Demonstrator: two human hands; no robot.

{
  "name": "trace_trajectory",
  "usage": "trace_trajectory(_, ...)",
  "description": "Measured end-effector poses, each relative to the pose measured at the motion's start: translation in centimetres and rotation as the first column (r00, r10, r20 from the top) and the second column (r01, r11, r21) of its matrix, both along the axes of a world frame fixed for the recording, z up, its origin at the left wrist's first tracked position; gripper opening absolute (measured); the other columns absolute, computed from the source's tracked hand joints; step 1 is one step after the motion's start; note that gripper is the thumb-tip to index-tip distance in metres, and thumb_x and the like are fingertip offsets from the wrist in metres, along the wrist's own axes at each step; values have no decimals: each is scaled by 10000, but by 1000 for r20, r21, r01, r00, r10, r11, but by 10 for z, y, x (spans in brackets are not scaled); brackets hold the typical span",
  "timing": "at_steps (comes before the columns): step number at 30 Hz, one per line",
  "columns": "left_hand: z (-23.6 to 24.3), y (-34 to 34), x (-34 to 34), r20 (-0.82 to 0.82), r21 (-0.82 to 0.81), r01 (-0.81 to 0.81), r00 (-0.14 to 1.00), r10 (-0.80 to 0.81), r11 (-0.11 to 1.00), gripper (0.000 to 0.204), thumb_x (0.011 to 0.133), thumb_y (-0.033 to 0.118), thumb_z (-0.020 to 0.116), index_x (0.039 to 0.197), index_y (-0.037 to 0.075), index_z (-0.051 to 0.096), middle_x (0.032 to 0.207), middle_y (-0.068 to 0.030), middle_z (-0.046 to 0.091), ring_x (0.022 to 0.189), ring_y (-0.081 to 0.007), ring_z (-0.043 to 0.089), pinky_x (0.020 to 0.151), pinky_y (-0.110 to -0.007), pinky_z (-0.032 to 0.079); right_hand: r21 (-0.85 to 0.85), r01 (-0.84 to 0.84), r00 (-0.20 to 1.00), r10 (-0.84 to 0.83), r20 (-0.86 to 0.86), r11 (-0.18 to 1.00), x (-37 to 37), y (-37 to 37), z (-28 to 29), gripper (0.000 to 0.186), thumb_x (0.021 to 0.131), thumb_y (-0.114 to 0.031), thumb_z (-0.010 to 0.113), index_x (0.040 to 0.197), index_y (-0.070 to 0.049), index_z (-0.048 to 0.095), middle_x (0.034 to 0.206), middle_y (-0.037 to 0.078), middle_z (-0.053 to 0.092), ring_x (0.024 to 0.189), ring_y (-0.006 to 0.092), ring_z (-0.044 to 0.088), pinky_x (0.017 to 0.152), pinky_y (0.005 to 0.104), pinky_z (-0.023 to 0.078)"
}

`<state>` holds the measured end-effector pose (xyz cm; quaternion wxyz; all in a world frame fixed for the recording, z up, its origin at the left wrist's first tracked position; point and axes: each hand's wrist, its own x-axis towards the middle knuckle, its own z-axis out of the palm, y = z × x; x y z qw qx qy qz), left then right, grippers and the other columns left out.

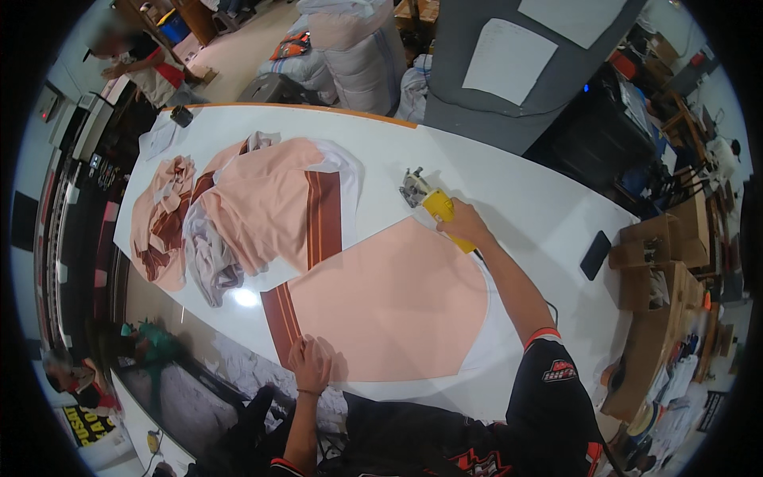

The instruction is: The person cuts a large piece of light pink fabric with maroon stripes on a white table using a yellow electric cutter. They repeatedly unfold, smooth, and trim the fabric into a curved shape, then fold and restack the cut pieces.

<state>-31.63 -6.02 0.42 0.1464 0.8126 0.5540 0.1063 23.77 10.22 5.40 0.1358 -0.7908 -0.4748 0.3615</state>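
Observation:
A peach fabric panel [389, 302] with a brown striped band [280, 318] on its left side lies flat on the white table, over a white layer that shows at its right edge. At the panel's lower left corner, my left hand [311, 366] is closed on the fabric near the band. My right hand [467, 226] grips the yellow body of an electric fabric cutter [437, 205]. The cutter's metal head points to the upper left, just beyond the panel's far corner. A dark cord trails from its rear.
A heap of peach, brown and white fabric [254, 191] covers the table's left part. A black phone [594, 255] lies near the right edge, and a dark cup [181, 116] stands at the far left. Cardboard boxes [675, 238] sit to the right. Other people are off to the left.

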Motion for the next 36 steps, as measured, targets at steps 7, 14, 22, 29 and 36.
trace_trajectory(7,4,14,-1,13,-11,-50,999,50,999,668,861,321,775,1407,7,554,1485,-240,467,1399,-457,404,1149,-576,328,164,356,918,-311,-246,920,27,-118,-14,592,774,-212,832,1292,-18,622,1092,139,730,950,270,721,836,393,567)
trace_trajectory(14,-2,59,56,77,5,125,989,-125,992,614,881,332,758,1377,20,574,1372,-211,516,1320,-435,452,1104,-562,373,29,625,695,-538,-478,780,-27,-371,-17,495,821,-160,800,1273,-46,636,1027,72,720,863,186,712,766,367,584)
trace_trajectory(22,10,111,255,-16,-174,383,920,-391,907,728,889,502,729,1432,53,544,1474,-195,440,1378,-400,402,1105,-569,373,-184,863,365,-831,-420,471,-201,-581,20,499,751,-118,851,1176,21,632,941,123,723,766,240,756,697,389,638)
trace_trajectory(29,-24,55,424,64,-167,611,790,-610,774,831,820,669,720,1467,173,560,1574,-165,441,1451,-394,383,1162,-546,348,-161,967,78,-836,-543,195,-313,-585,41,443,767,-38,831,1147,35,614,912,133,713,747,257,758,664,373,632)
trace_trajectory(36,-44,-101,438,295,77,996,21,-955,46,614,888,409,691,1443,167,592,1535,-193,500,1452,-387,420,1201,-528,332,-38,998,18,-788,-615,52,-320,-576,44,450,766,-25,789,1164,19,583,925,125,678,735,278,741,657,395,622)
